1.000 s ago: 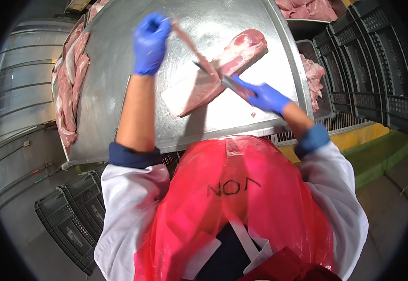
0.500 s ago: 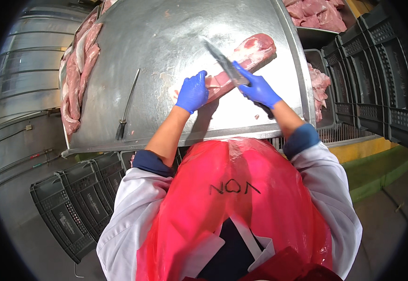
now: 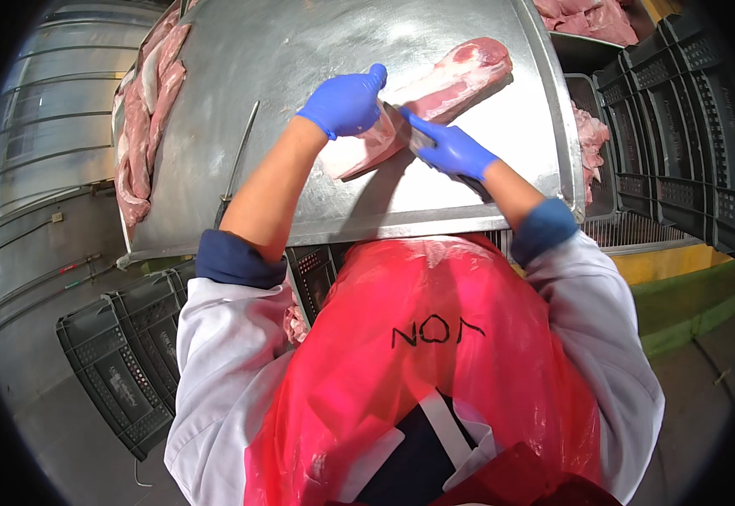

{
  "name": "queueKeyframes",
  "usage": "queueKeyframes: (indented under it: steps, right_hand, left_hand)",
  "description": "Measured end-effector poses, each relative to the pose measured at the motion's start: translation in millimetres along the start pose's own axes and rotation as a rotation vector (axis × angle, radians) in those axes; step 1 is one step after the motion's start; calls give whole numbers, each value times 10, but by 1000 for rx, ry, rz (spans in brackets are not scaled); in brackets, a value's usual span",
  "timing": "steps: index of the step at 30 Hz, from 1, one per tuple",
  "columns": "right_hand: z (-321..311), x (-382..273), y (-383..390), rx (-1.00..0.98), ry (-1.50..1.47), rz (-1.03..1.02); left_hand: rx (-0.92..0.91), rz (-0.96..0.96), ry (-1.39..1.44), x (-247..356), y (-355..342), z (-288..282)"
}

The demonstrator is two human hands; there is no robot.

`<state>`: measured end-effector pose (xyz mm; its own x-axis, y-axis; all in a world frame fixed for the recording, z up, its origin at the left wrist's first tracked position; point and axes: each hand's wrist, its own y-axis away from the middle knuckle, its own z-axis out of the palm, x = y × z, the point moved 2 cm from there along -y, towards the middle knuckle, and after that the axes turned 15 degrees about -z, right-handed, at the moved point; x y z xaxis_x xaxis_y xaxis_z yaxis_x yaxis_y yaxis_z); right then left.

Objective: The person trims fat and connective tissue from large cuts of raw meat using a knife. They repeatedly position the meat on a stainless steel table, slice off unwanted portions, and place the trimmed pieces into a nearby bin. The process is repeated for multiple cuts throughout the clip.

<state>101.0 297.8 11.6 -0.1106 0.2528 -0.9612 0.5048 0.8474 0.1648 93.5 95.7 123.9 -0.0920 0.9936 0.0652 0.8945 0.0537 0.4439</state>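
Note:
A long pink pork loin (image 3: pixel 460 83) with pale fat lies slantwise on the metal table (image 3: pixel 283 42). My right hand (image 3: pixel 456 154), in a blue glove, grips a knife (image 3: pixel 416 142) by its dark handle. Its blade lies across the meat and points up toward my left hand. Over the loin's left part is my left hand (image 3: pixel 346 104), gloved in blue and closed, with its thumb side upward. What its fingers pinch is hidden behind the hand. A sharpening steel (image 3: pixel 241 148) rests on the table left of the meat, its handle partly behind my left forearm.
Long meat strips (image 3: pixel 144 118) lie along the table's left edge. Beyond the right edge are a tray of meat trimmings (image 3: pixel 588 148) and more meat pieces (image 3: pixel 591 18). Dark plastic crates (image 3: pixel 679 118) are stacked at the right; others (image 3: pixel 123 354) stand below left.
My left hand has moved up and over the loin. The knife has come lower, with its blade now across the meat near that hand. The view has shifted slightly.

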Motion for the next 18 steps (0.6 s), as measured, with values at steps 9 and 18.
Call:
queueKeyframes:
  steps: [9,18]
  right_hand:
    - [388,129,-213,4,103,-138]
    - [1009,170,-224,195,186,-275]
  left_hand:
    - [118,125,62,-275,228,-245]
    - [206,169,135,-511,859,-557]
